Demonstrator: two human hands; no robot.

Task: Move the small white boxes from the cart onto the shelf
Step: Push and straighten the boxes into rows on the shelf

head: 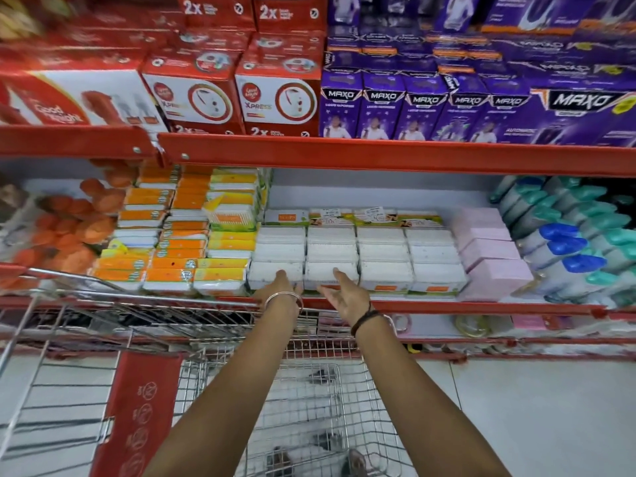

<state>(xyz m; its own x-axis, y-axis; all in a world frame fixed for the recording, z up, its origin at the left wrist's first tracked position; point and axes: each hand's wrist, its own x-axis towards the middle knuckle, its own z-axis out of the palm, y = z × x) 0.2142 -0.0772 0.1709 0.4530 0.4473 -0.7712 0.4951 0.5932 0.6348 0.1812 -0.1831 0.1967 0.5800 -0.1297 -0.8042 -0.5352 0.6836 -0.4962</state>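
Both my arms reach forward over the wire cart [311,401] toward the red-edged shelf [447,306]. My left hand [283,287] rests its fingertips on the front left box of the small white boxes [351,258]; fingers extended, gripping nothing. My right hand [344,292] is open, palm turned inward, its fingertips at the front face of the next box over. The boxes stand in four columns at the shelf's front edge, at twelve o'clock from my hands. Orange and yellow packs [179,235] sit at ten o'clock, pink boxes [488,249] at two o'clock, blue and teal bottles [571,242] beyond them. Cart basket contents are blurred; I cannot tell what lies there.
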